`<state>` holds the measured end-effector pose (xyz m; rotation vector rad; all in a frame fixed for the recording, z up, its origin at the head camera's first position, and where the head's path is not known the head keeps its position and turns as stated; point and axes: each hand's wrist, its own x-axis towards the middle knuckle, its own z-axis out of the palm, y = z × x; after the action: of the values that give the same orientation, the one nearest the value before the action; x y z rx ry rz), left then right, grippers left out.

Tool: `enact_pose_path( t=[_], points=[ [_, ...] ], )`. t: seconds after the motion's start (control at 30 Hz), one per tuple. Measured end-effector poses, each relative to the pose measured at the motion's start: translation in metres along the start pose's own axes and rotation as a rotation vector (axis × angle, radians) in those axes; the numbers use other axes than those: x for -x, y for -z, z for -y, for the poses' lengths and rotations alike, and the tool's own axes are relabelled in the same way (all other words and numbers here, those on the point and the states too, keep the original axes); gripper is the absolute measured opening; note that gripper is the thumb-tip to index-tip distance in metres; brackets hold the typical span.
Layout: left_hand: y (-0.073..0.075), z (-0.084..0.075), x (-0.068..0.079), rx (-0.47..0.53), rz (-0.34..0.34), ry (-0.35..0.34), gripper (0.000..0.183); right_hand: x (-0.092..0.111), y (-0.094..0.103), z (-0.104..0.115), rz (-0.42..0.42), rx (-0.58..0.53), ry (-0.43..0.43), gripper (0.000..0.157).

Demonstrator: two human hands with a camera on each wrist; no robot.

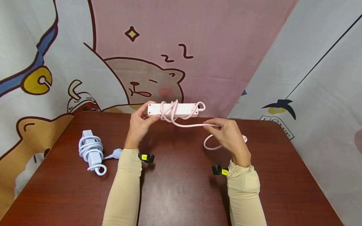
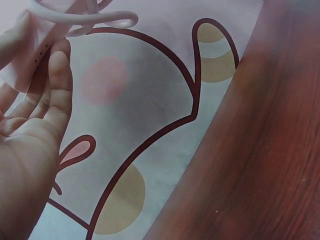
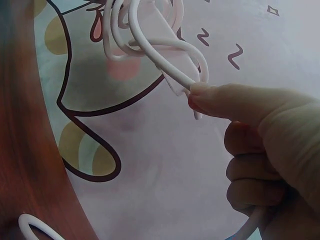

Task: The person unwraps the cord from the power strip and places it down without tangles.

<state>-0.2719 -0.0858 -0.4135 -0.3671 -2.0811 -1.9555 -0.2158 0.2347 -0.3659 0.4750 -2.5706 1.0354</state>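
1. The pale pink power strip [image 1: 185, 108] is held up at the far edge of the desk [image 1: 181, 188], in front of the printed curtain [image 1: 226, 47].
2. The left hand [image 1: 139, 124] grips its left end, fingers and thumb on opposite sides.
3. The right hand [image 1: 229, 135] pinches the pink cord [image 1: 189, 126] between thumb and fingers, to the right of the strip; the cord is looped loosely around the strip's body.
4. Past the pinch, the cord hangs in a loop; the right hand hides part of it, and an end piece [image 1: 244, 138] shows just right of the hand.
5. On the left of the desk lies a light blue power strip [image 1: 92, 155], wrapped in its own cord — its plug [image 1: 117, 153] sits right by the left sleeve [image 1: 125, 179]; whether they touch, I cannot tell.
6. Small black cameras [image 1: 146, 158] sit at both wrists.
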Motion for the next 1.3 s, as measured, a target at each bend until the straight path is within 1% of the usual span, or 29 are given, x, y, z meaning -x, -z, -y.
enact_pose_path(
  t=[0.23,0.37,0.47,0.67,0.8,0.93,1.1,1.3],
  points=[
    [-0.0005,-0.0003,0.0001,0.007,0.012,0.004,0.050,0.0003,0.0015,0.0020,0.009,-0.017,0.044,0.008],
    [-0.0013,-0.0003,-0.0002,0.009,0.016,0.009,0.049,0.0004,0.0021,0.0032,0.004,-0.060,0.068,0.008],
    [-0.0019,-0.0011,-0.0002,0.004,0.021,0.015,0.050,0.0002,0.0014,0.0030,-0.016,-0.101,0.085,0.010],
    [-0.0036,-0.0008,-0.0005,0.002,0.043,0.015,0.052,-0.0007,-0.0004,0.0031,-0.096,-0.159,0.124,0.013],
    [-0.0046,-0.0004,-0.0003,-0.009,0.053,0.006,0.052,-0.0013,-0.0021,0.0041,-0.173,-0.195,0.152,0.012],
    [-0.0042,-0.0004,0.0005,-0.032,0.062,0.014,0.051,-0.0024,-0.0032,0.0059,-0.251,-0.237,0.165,0.010],
    [-0.0042,-0.0005,0.0004,-0.031,0.084,0.009,0.052,-0.0037,-0.0029,0.0086,-0.319,-0.260,0.141,0.009],
    [-0.0051,0.0007,0.0004,0.025,0.135,-0.002,0.051,-0.0047,-0.0023,0.0102,-0.405,-0.275,0.065,0.011]
  ],
)
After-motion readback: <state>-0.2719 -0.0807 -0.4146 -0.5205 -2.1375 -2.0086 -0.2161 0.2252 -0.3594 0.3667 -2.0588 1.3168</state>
